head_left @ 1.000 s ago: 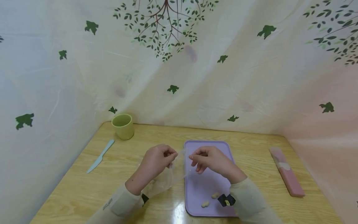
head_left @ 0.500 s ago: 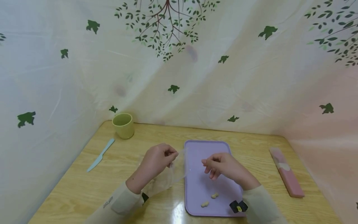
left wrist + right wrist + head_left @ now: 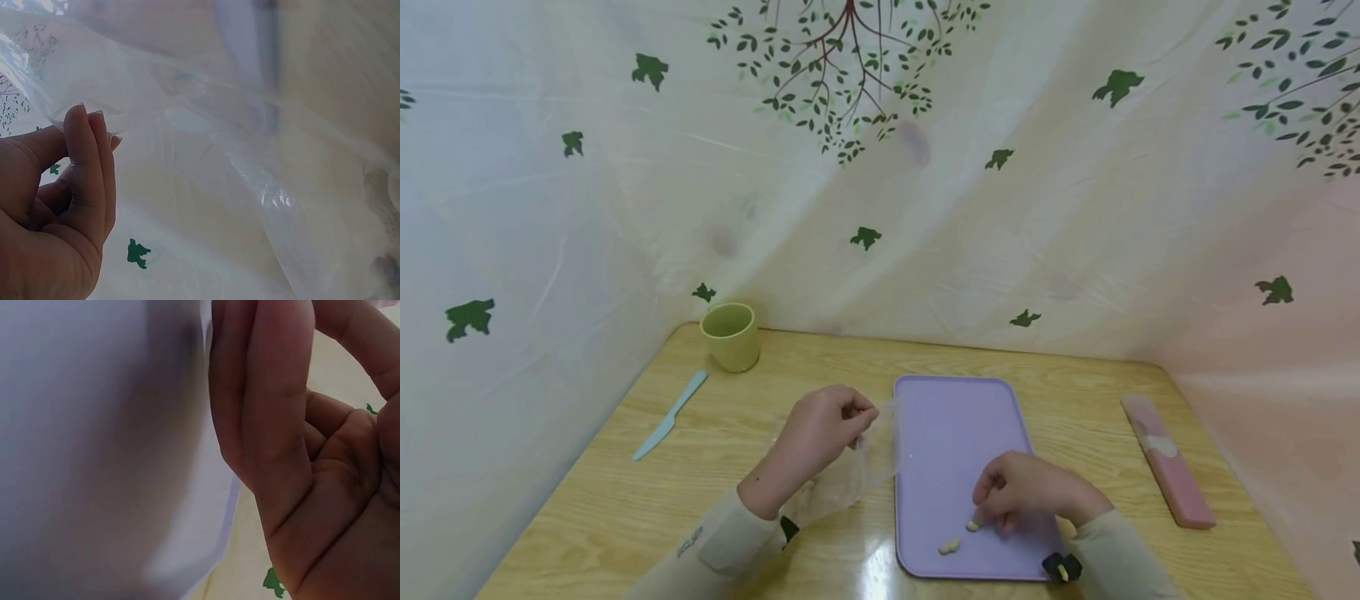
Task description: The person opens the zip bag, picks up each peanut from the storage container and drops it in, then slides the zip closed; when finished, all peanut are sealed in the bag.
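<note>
My left hand [image 3: 823, 437] pinches the edge of a clear plastic bag [image 3: 842, 483] between thumb and fingers, left of the purple tray [image 3: 955, 417]. In the left wrist view the see-through bag [image 3: 250, 181] spreads out from the fingertips. Some tan shapes show dimly inside it, partly behind the wrist. Over the tray's lower right part, my right hand [image 3: 1026, 492] reaches down, its thumb and fingertips at a peanut [image 3: 973, 526] that they partly cover. A second peanut [image 3: 949, 547] lies nearby on the tray. The right wrist view shows the hand [image 3: 275, 425] with its fingertips cut off.
A green cup [image 3: 732, 337] stands at the table's back left, with a light blue knife [image 3: 672, 417] before it. On the right lies a long pink case [image 3: 1172, 467]. A patterned curtain [image 3: 865, 192] hangs around the table [image 3: 827, 358].
My right hand has moved from beside the bag down and to the right, onto the peanut on the tray. My left hand has kept its pinch on the bag.
</note>
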### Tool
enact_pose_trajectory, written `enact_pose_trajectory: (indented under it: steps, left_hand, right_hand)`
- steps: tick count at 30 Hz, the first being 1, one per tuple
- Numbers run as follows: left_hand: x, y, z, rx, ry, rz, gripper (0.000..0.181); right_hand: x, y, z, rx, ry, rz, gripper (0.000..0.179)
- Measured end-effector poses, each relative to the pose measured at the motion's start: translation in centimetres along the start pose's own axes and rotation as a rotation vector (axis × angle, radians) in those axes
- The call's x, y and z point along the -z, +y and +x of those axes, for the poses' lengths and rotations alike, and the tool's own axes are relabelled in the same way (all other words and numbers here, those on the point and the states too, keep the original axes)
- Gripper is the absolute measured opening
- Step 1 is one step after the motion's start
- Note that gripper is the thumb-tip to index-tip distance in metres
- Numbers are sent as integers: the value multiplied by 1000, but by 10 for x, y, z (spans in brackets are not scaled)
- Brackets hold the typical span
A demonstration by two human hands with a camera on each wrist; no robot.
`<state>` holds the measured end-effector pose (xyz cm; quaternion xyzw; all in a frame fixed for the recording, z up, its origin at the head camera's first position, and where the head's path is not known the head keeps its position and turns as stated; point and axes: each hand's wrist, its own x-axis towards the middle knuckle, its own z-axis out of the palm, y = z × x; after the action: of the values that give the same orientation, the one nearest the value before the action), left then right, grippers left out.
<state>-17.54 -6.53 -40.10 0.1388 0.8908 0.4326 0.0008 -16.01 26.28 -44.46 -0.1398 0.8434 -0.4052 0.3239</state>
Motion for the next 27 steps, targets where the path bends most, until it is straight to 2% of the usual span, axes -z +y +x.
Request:
enact_pose_trajectory:
  steps: [5, 10, 20, 27]
  left_hand:
    - [0, 0, 0, 0, 1, 4, 9]
    - [0, 1, -1, 8, -1, -1, 9]
    - [-1, 1, -3, 6, -2, 4, 8]
    - [-1, 1, -3, 13, 2, -6, 8]
  right_hand:
    - [-2, 7, 1, -31, -18, -6, 14]
    - [-4, 4, -2, -43, -29, -21, 14]
    - [-13, -4, -6, -26, 10, -175, 17]
    - [-13, -3, -5, -29, 16, -174, 14]
